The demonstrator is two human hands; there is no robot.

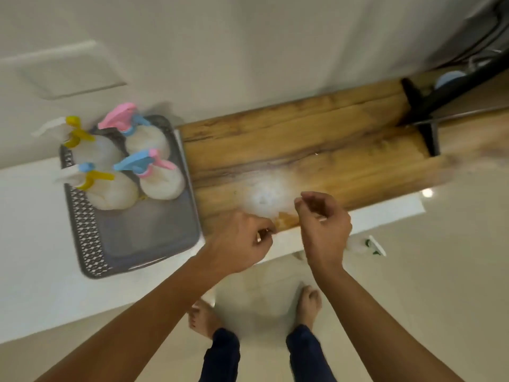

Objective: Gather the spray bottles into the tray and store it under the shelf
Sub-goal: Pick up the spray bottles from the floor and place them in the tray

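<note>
Four spray bottles stand upright in the far half of the grey perforated tray (91,238), near half bare. Back left bottle (91,150) has white nozzle, yellow trigger; back right bottle (147,137) pink head, blue trigger; front left bottle (110,188) white nozzle, yellow trigger, blue cap; front right bottle (161,180) blue head, pink trigger. Tray sits on white counter (35,257), just left of a wooden board (303,139). A fifth clear bottle (264,199), blurred, lies on the board's near edge between the hands; another sprayer (369,245) with green marks shows past the counter edge, partly hidden by the right hand. Left hand (239,241) fingers curled tight, touching bottle's near side; right hand (325,224) loosely curled beside it, whether either grips it cannot tell. Black bracket (421,100) at board's far end. Bare feet on beige floor (440,271) below
</note>
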